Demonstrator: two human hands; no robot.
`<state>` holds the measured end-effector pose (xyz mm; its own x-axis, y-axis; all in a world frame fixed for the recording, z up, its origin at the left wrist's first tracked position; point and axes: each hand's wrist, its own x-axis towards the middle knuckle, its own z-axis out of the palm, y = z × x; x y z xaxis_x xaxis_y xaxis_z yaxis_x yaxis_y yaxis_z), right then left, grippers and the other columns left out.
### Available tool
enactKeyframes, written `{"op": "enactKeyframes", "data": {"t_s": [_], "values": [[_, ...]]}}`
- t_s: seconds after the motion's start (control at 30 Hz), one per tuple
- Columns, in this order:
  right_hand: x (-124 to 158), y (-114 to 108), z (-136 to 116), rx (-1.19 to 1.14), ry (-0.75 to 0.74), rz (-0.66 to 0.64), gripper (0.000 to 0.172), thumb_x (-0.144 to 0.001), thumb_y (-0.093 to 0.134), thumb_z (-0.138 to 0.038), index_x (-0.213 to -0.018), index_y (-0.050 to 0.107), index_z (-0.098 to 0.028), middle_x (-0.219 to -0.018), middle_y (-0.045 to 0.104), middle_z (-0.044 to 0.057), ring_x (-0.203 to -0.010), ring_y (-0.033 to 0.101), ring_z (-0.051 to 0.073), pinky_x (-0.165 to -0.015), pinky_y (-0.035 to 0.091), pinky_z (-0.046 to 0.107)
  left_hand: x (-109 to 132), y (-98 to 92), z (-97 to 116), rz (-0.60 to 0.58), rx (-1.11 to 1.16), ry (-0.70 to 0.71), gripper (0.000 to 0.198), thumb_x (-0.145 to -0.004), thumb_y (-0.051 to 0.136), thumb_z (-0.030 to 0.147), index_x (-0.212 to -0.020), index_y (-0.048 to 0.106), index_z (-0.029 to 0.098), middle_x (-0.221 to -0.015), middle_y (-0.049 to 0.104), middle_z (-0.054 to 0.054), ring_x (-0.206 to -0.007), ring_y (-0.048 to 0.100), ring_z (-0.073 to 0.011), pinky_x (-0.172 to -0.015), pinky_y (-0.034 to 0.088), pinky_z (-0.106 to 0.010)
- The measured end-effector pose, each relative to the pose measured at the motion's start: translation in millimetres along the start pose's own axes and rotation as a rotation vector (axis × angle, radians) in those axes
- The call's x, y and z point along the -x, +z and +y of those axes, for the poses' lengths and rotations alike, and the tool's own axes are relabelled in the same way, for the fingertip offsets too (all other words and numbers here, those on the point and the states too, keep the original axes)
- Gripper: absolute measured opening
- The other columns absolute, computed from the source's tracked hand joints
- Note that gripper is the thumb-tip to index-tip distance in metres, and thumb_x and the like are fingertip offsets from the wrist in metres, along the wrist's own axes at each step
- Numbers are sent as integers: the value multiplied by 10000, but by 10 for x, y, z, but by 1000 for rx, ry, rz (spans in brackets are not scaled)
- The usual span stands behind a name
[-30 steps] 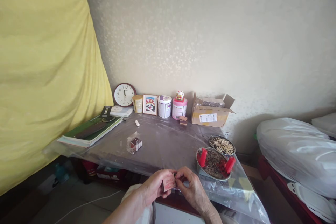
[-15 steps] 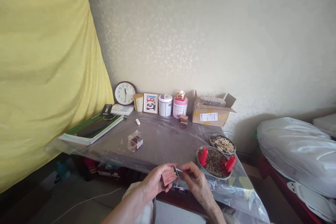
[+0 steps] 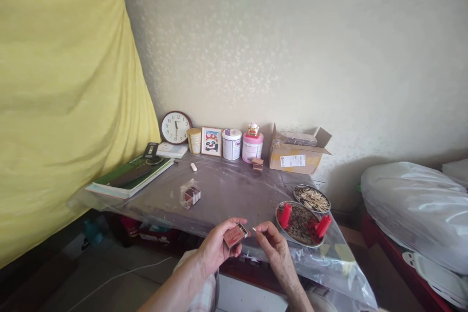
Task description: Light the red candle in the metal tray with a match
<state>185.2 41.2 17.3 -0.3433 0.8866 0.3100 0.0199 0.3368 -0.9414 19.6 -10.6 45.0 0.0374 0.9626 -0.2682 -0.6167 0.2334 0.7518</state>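
Observation:
My left hand [image 3: 215,249] is closed round a small red matchbox [image 3: 234,235] whose drawer is slid partly out, showing matches inside. Just to its right, my right hand [image 3: 273,246] pinches a single match [image 3: 255,229] between thumb and fingers, a little apart from the box's open end. Both hands hover at the near edge of the plastic-covered table [image 3: 226,195]. A metal dish with two red candles [image 3: 300,224] stands just right of my right hand. Behind it sits a second dish of matchsticks [image 3: 312,198].
A packet of matchboxes [image 3: 190,196] lies mid-table. Along the wall stand a clock [image 3: 176,127], small tins [image 3: 231,144], a framed panda picture [image 3: 211,141] and a cardboard box [image 3: 297,156]. Books with a phone [image 3: 131,176] lie at left. A yellow cloth [image 3: 62,97] hangs left; plastic-wrapped bundles [image 3: 413,204] lie right.
My right hand has drawn a match out of the matchbox and moved slightly right of it. The box's drawer now stands open. The view has tilted a little.

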Motion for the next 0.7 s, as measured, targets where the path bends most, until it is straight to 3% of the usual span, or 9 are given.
{"op": "enactKeyframes", "data": {"t_s": [0.53,0.7], "values": [[30,25,15,-177,119,-12,287,-729,732,-485,-786,668,-212,-716,610,-13,-676,524,137,-636,426,214,-35,-6,-40,37,-58,83,137,-688,570,303,-693,617,175,-583,682,-22,-359,476,-99,-421,277,-245],[38,27,-39,-166,143,-18,341,-752,696,-518,-894,702,-209,-691,590,-14,-632,496,134,-602,423,226,-17,20,-15,80,-94,98,133,-661,594,313,-661,612,182,-568,681,-38,-480,516,-121,-466,302,-234]]}}
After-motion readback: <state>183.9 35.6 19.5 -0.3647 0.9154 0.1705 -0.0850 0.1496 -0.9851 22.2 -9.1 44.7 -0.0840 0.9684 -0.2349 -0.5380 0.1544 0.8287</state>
